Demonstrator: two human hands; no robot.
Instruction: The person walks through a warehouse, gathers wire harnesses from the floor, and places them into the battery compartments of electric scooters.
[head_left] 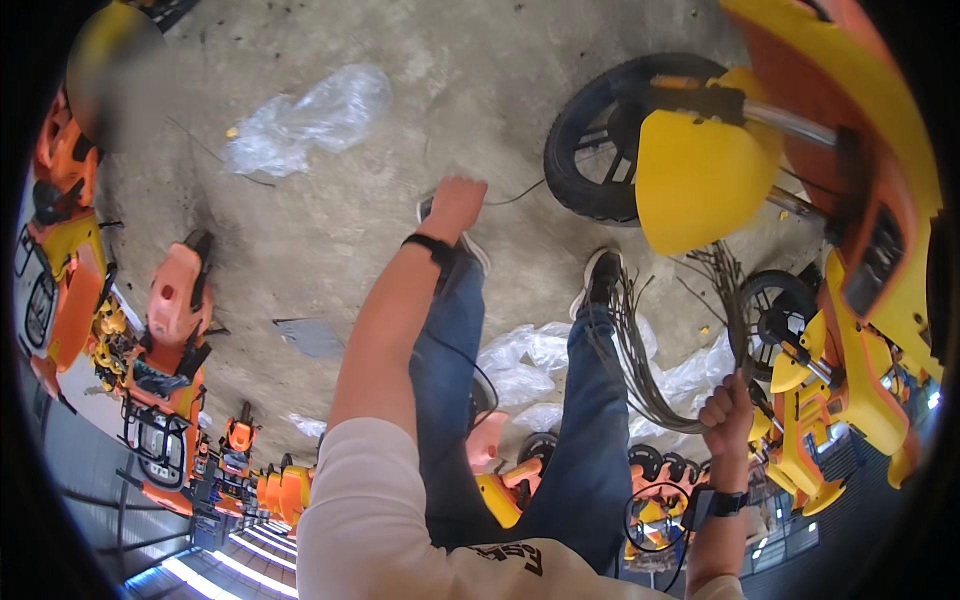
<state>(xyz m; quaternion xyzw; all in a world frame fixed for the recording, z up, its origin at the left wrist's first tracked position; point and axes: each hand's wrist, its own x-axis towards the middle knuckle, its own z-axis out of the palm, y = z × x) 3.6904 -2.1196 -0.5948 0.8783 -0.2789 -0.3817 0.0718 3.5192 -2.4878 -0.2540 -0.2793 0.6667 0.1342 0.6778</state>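
Note:
My left hand point(460, 205) is reached forward over my left shoe, its fingers closed. A thin dark strand point(519, 195) runs from it toward the black wheel point(560, 165) on the right; I cannot make out whether it is wire or cable. Lower on the right, my right hand point(728, 416) is wrapped round a bundle of thin, dark, cable-like strands point(645, 380). The bundle bends in a U, and its loose ends fan out up toward the yellow fender point(690, 180). A black cord point(628, 520) loops beside my right wrist.
An orange and yellow motorbike point(900, 220) stands close on the right. Crumpled clear plastic point(310, 120) lies on the concrete floor point(480, 70) ahead, with more plastic point(520, 360) around my legs. A flat grey panel point(308, 337) is at left, near more orange bikes point(175, 300).

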